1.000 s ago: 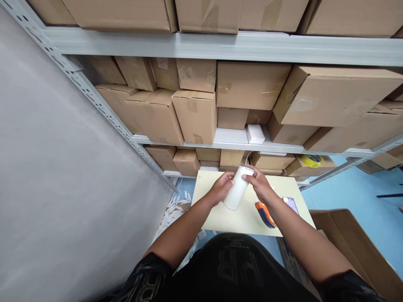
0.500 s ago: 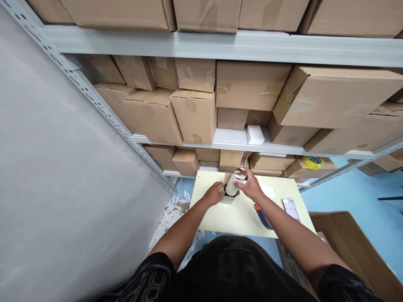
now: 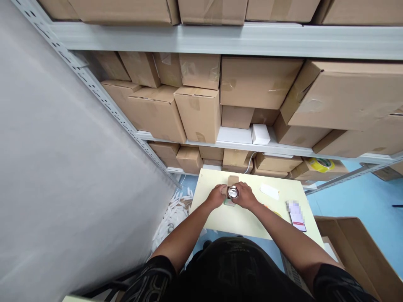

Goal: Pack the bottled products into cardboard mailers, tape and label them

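Keeping my right hand curled round the rim of the silver-topped canister, I have it upright in the mouth of the small open carton, just right of and below the frame's centre. My left hand grasps the carton's left side; its far flap stands open behind the canister. How deep the canister sits, I can't tell. Both are over the pale yellow table, with a white slip and a phone further right in the lower half.
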`<state>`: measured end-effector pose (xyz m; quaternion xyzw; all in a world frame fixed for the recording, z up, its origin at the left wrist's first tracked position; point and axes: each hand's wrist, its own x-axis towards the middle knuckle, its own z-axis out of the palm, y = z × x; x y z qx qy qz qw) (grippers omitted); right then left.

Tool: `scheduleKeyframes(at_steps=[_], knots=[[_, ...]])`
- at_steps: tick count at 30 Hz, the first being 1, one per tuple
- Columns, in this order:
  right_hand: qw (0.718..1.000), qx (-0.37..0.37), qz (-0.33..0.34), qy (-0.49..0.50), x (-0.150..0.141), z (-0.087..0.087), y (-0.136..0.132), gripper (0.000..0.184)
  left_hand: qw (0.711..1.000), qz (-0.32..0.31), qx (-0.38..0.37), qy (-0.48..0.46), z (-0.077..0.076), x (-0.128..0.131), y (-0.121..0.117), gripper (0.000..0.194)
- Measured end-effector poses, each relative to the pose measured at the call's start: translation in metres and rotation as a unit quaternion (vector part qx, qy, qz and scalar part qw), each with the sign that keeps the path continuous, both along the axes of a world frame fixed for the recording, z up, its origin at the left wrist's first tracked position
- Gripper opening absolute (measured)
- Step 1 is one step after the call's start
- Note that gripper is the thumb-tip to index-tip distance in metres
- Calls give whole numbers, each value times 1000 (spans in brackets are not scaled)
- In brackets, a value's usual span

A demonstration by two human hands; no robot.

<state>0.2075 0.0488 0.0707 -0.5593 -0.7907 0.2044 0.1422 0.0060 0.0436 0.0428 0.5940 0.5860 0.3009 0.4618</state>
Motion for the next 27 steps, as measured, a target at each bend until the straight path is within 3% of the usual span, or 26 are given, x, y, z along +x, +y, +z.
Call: scheduleKeyframes(at_steps=[9,17,20,24,27], knots=[[994,58,38,-80,5,2,-8,46,1000,15,-6,10,5,6,-7,62],[994,80,34,-70,12,-16,-19,72,999,32,-14,14,12,12,-11,61],[997,73,-11,-16,21,-23,-23,75,998,51,-31,-2,14,14,-16,67],[987,44,-111,111,44,-35,-31,51,996,84,-20,-38,15,16,-24,63],[986,18,-56,158,55,-47,-40,38,998,37,38,-31,13,16,-29,38]])
